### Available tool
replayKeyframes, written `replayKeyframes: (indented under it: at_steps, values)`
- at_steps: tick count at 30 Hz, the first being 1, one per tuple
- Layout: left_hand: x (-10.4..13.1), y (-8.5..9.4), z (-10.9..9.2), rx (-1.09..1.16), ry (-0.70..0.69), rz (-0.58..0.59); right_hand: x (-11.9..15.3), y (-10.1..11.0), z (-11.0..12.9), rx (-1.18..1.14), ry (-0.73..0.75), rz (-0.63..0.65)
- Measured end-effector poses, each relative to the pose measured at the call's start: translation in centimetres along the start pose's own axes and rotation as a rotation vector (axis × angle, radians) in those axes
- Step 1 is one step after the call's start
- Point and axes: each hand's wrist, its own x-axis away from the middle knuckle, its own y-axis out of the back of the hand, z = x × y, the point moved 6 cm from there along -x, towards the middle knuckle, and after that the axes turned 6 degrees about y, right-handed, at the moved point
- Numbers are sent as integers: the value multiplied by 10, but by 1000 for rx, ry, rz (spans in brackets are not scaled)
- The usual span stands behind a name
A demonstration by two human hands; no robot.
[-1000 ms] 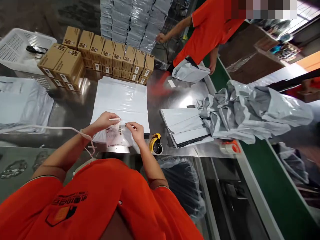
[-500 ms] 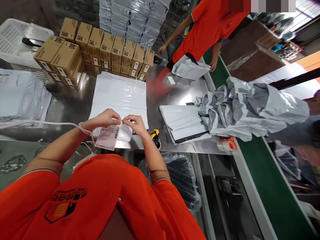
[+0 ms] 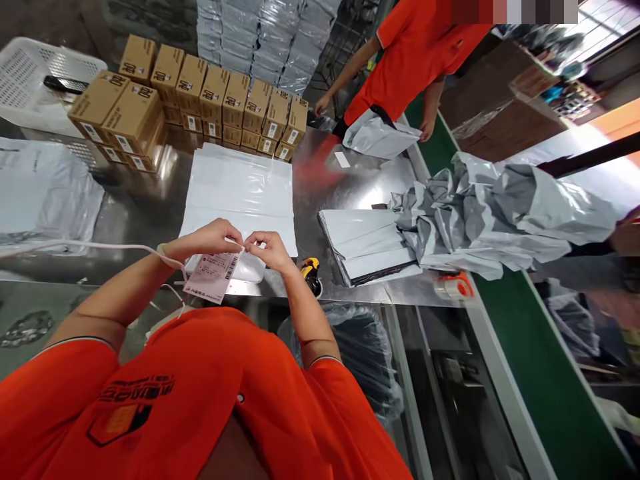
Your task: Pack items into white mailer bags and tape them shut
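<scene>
A printed shipping label (image 3: 210,279) hangs tilted below my hands, its barcode toward the right edge. My left hand (image 3: 216,237) is closed in a pinch at the label's upper edge. With thumb and forefinger pressed together, my right hand (image 3: 271,251) pinches at the label's upper right corner, and the fingertips of both hands nearly meet there. Under and behind the hands lies a stack of white mailing bags (image 3: 240,183) on the metal table (image 3: 320,187). A yellow and black handheld tool (image 3: 311,275) lies just right of my right wrist.
Brown cartons (image 3: 215,97) line the back, beside a white basket (image 3: 25,87). Grey-white mailers (image 3: 370,243) lie at right, near a tape roll (image 3: 456,287) and green conveyor (image 3: 545,373). A co-worker (image 3: 400,73) in orange stands across, hand at a packed bag (image 3: 377,137).
The label's lower end has swung slightly to the left. Both my hands stay pinched together at almost the same spot.
</scene>
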Motion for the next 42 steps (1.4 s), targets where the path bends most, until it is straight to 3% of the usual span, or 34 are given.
replayKeyframes:
  at_steps: [7, 19, 27, 29, 31, 34, 37, 42]
  values:
    - [2, 3, 4, -27, -3, -1, -1, -9, -10, -54, -23, 18]
    - [9, 5, 5, 11, 55, 20, -1, -13, -2, -102, -1, 53]
    - [5, 3, 11, 2, -33, 53, -4, -19, -11, -230, -93, 26]
    - [5, 4, 18, -85, -53, -8, -3, -21, -17, -300, -150, -8]
    - [6, 7, 25, -183, -96, -178, -1, -24, -24, -367, -206, -57]
    - [11, 0, 33, -206, -281, -367, 6, -30, -37, -464, -284, -104]
    - [15, -17, 41, -93, -427, -337, 14, -42, -51, -540, -381, -96]
    - [16, -27, 51, -26, -442, -337, 22, -56, -65, -600, -468, -103]
